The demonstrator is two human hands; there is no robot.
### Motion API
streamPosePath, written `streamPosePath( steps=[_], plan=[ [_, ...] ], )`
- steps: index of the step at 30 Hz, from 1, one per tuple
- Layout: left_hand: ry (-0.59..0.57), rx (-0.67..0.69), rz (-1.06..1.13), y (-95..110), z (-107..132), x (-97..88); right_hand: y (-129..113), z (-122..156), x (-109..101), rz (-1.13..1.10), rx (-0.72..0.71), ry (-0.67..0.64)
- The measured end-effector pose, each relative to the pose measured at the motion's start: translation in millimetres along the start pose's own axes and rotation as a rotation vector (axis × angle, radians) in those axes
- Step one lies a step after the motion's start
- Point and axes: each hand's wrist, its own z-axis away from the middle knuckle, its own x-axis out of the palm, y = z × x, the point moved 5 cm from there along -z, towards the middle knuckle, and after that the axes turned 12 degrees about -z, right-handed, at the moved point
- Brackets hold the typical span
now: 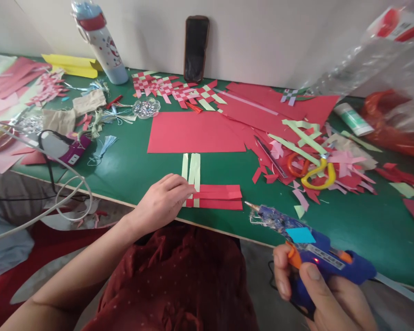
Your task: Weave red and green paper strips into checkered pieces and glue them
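My right hand point(326, 294) is wrapped round a blue hot glue gun point(307, 241) with an orange trigger and a lit red light. Its metal nozzle points left, near the ends of the red paper strips point(224, 197). These red strips lie side by side and are woven with pale green paper strips point(194, 168) close to the table's front edge. My left hand point(169, 193) presses on the crossing of the strips, with its fingers together and bent. The fingertips partly cover the woven part.
Behind the strips lies a red sheet point(196, 132). Yellow-handled scissors point(319, 174) and a craft knife point(271, 156) rest among paper scraps at right. A bottle point(101, 43) and a phone point(196, 48) stand by the wall. A white cable point(77, 177) loops at left.
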Motion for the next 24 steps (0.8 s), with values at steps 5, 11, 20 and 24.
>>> streamPosePath(
  steps=[5,11,20,24],
  plan=[
    [-0.094,0.055,-0.262,0.6,15.0,8.7,0.9,-1.7,-0.4,0.053,-0.024,-0.049],
    [-0.165,0.085,-0.328,2.0,15.1,16.6,0.5,-0.7,5.3,0.057,-0.018,-0.038],
    [-0.212,0.254,-0.199,4.9,-1.8,9.2,-0.9,-1.6,14.1,0.029,0.036,0.024],
    [-0.117,0.216,-0.042,-3.4,1.6,7.7,-0.9,1.6,12.6,0.026,0.043,0.072]
  ],
)
